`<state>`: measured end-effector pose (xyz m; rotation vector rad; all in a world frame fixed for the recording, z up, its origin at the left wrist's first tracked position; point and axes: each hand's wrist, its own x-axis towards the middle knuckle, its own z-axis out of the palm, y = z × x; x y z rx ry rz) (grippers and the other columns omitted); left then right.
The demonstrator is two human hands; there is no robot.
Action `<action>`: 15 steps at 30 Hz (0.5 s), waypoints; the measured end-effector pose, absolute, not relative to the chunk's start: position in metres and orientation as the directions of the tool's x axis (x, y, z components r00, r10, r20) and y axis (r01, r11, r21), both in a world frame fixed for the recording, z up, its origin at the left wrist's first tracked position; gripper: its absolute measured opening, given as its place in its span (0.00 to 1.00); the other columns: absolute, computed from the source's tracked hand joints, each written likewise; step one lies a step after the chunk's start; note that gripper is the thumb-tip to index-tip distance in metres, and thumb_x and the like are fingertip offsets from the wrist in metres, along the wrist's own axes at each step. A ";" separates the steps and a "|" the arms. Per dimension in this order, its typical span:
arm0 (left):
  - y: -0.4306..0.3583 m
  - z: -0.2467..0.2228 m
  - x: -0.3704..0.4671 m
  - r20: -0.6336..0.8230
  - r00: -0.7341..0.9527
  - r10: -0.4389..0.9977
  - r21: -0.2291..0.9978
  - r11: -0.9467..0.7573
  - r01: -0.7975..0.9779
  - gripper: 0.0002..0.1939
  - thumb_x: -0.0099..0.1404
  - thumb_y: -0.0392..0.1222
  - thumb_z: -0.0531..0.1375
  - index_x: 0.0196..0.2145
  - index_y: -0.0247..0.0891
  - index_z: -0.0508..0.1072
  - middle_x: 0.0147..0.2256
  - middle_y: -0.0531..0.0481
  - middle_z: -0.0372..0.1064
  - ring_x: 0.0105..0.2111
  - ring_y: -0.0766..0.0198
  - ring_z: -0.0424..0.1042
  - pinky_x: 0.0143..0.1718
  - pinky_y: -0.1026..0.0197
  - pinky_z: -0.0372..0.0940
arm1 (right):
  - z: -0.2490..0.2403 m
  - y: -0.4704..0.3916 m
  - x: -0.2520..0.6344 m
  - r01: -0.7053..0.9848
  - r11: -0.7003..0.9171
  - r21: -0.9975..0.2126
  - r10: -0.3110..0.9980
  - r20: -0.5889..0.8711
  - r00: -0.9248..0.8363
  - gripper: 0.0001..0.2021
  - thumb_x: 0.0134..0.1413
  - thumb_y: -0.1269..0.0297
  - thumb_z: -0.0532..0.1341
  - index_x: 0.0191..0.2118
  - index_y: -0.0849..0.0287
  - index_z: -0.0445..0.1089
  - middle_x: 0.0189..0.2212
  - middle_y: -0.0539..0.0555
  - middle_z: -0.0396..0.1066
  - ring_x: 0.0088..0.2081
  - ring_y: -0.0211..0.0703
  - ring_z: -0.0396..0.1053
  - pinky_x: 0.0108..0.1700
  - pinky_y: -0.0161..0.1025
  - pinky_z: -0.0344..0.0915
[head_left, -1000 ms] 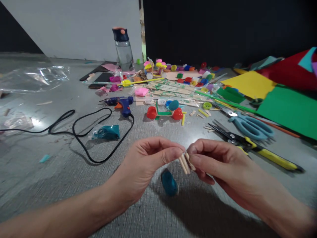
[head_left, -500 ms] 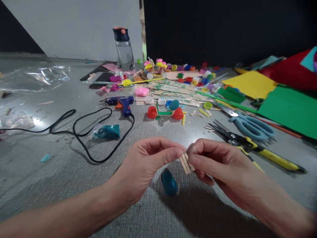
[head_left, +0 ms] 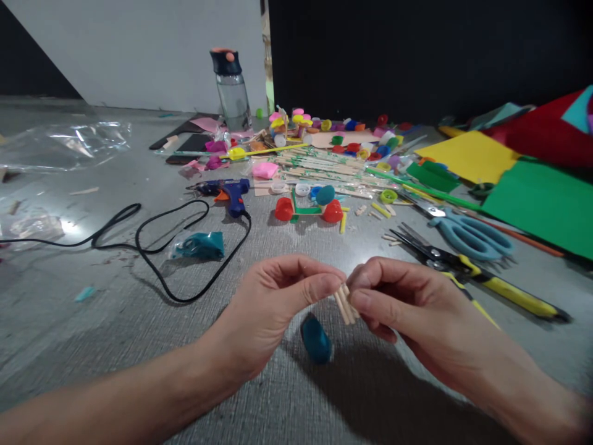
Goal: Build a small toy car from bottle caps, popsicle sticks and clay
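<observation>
Between my two hands is a small bundle of short wooden sticks (head_left: 345, 306), its lower ends pointing down. My left hand (head_left: 287, 303) pinches its upper end with thumb and forefinger. From the other side, my right hand (head_left: 393, 300) is closed on the same bundle, its fingertips hiding part of it. Below them a rounded dark-blue lump (head_left: 316, 340) lies on the grey surface. Farther back stands a small model with red round parts (head_left: 332, 211) at both ends, a green strip (head_left: 307, 211) between them and a blue oval piece (head_left: 325, 196) on top.
To the left lie a blue glue gun (head_left: 234, 191) with a looping black cord (head_left: 169, 295) and a wrapped teal lump (head_left: 204, 245). Yellow-handled cutters (head_left: 514, 295) and blue-handled scissors (head_left: 472, 238) are at right. Behind are wrapped sticks (head_left: 319, 164), bottle caps and a water bottle (head_left: 233, 96).
My hands stay almost in place on the stick bundle. The right fingertips have shifted slightly left, closer over the sticks. Everything on the surface lies as before.
</observation>
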<state>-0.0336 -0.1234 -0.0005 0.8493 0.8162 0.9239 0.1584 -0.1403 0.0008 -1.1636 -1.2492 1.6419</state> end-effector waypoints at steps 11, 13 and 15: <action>-0.123 0.000 -0.032 -0.211 0.370 0.905 0.878 0.342 -0.335 0.03 0.59 0.39 0.70 0.29 0.38 0.81 0.28 0.52 0.77 0.30 0.67 0.72 0.35 0.66 0.67 | 0.002 -0.139 0.159 -0.021 -0.252 -0.967 0.914 -0.231 -0.333 0.11 0.58 0.56 0.69 0.30 0.55 0.72 0.24 0.46 0.63 0.24 0.33 0.52 0.23 0.33 0.47; -0.123 0.000 -0.032 -0.215 0.364 0.906 0.878 0.342 -0.334 0.03 0.58 0.39 0.71 0.29 0.38 0.81 0.28 0.52 0.77 0.30 0.67 0.72 0.35 0.66 0.67 | 0.002 -0.139 0.159 -0.018 -0.252 -0.968 0.913 -0.231 -0.337 0.10 0.59 0.56 0.68 0.31 0.55 0.72 0.25 0.46 0.63 0.24 0.33 0.52 0.23 0.34 0.47; -0.123 0.001 -0.032 -0.220 0.367 0.904 0.875 0.349 -0.335 0.03 0.58 0.39 0.71 0.29 0.39 0.81 0.28 0.52 0.77 0.29 0.67 0.72 0.35 0.65 0.66 | 0.002 -0.140 0.159 -0.013 -0.248 -0.969 0.912 -0.229 -0.340 0.10 0.59 0.57 0.68 0.31 0.55 0.72 0.25 0.46 0.62 0.24 0.33 0.52 0.23 0.34 0.48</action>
